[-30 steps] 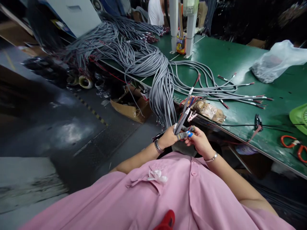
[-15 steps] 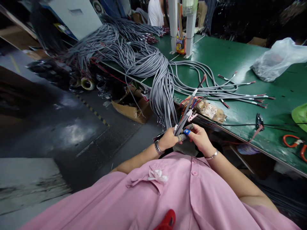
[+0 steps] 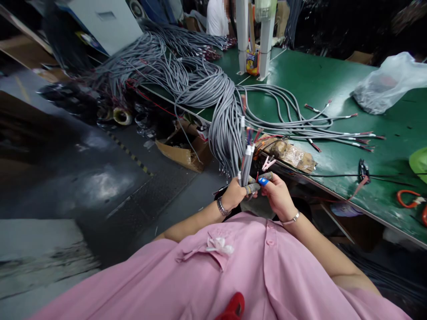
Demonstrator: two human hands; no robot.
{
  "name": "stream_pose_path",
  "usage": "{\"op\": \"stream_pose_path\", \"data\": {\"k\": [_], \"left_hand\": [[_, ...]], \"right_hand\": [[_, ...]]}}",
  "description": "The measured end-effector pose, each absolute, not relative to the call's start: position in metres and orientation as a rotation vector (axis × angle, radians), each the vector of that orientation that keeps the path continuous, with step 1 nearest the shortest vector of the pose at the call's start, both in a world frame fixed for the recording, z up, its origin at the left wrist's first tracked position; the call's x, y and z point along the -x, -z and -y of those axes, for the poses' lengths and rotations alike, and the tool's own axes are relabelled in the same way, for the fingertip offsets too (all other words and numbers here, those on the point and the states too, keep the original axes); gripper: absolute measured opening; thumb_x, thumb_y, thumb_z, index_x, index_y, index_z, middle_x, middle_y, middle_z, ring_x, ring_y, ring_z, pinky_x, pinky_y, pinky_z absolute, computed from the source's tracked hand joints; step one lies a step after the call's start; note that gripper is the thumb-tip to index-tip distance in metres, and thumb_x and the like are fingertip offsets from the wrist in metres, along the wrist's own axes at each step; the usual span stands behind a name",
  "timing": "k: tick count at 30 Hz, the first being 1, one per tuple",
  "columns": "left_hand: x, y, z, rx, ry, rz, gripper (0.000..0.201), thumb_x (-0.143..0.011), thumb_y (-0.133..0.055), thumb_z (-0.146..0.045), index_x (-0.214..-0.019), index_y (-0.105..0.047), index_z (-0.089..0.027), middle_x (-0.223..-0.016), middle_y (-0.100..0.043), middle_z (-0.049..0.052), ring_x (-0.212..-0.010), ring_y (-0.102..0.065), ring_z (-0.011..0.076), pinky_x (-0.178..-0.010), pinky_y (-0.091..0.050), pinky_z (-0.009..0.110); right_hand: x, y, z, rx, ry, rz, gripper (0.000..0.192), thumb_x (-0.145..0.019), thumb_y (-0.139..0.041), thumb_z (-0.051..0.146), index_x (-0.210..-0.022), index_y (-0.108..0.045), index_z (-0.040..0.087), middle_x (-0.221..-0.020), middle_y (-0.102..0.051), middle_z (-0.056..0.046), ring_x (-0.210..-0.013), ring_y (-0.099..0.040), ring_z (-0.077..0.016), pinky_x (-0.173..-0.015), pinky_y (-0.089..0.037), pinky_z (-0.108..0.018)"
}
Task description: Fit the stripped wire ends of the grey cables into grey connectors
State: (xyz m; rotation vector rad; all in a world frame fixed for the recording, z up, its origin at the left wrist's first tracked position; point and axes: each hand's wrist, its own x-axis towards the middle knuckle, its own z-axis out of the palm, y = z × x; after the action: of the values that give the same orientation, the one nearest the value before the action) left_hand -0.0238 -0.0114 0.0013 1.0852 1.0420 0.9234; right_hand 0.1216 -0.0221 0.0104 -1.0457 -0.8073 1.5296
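My left hand (image 3: 235, 193) is closed round several grey cables (image 3: 246, 165), whose white-banded ends with bare coloured wires point up and away from me. Close beside it, my right hand (image 3: 276, 195) has thumb and fingers pinched together, with a blue wrap on the thumb and a grey cover on a finger. A thin red wire end shows by these fingertips, but what they pinch is too small to make out. Just beyond the right fingers, a pink clip (image 3: 268, 163) sits at the table edge.
A thick bundle of grey cables (image 3: 213, 89) drapes over the edge of the green table (image 3: 310, 75). A taped block (image 3: 290, 153) lies near that edge. Farther right are a plastic bag (image 3: 383, 86) and orange-handled scissors (image 3: 408, 198). A cardboard box (image 3: 183, 153) stands below.
The cables in my left hand have swung from leaning right to nearly upright, and their ends have spread apart. My right hand stays close by, still pinched.
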Motion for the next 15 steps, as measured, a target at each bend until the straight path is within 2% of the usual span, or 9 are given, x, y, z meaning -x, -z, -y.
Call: {"op": "stream_pose_path", "data": {"k": [5, 11, 15], "left_hand": [[0.026, -0.001, 0.010, -1.147, -0.847, -1.018, 0.029, -0.066, -0.076, -0.037, -0.067, -0.060, -0.013, -0.054, -0.060, 0.001, -0.045, -0.054, 0.0101, -0.045, -0.040, 0.021], [0.019, 0.004, 0.012, -0.939, -1.120, -1.074, 0.029, -0.066, -0.076, -0.038, -0.066, -0.060, -0.013, -0.059, -0.064, 0.004, -0.052, -0.061, 0.0138, -0.045, -0.038, 0.021], [0.017, 0.004, 0.013, -0.891, -1.170, -1.100, 0.030, -0.066, -0.075, -0.039, -0.067, -0.062, -0.013, -0.060, -0.064, 0.004, -0.052, -0.060, 0.0135, -0.045, -0.038, 0.022]], "right_hand": [[-0.123, -0.009, 0.021, 1.125, -1.420, 0.931, 0.017, -0.071, -0.071, 0.032, -0.077, -0.060, 0.021, -0.066, -0.058, 0.003, -0.051, -0.047, -0.0095, -0.046, -0.035, -0.023], [-0.123, -0.002, 0.022, 1.088, -1.520, 0.724, 0.022, -0.071, -0.072, 0.034, -0.072, -0.055, 0.020, -0.053, -0.042, 0.008, -0.045, -0.035, -0.0070, -0.045, -0.030, -0.022], [-0.120, -0.001, 0.026, 1.057, -1.595, 0.663, 0.024, -0.070, -0.072, 0.034, -0.072, -0.053, 0.020, -0.054, -0.042, 0.008, -0.045, -0.033, -0.0066, -0.044, -0.029, -0.022]]}}
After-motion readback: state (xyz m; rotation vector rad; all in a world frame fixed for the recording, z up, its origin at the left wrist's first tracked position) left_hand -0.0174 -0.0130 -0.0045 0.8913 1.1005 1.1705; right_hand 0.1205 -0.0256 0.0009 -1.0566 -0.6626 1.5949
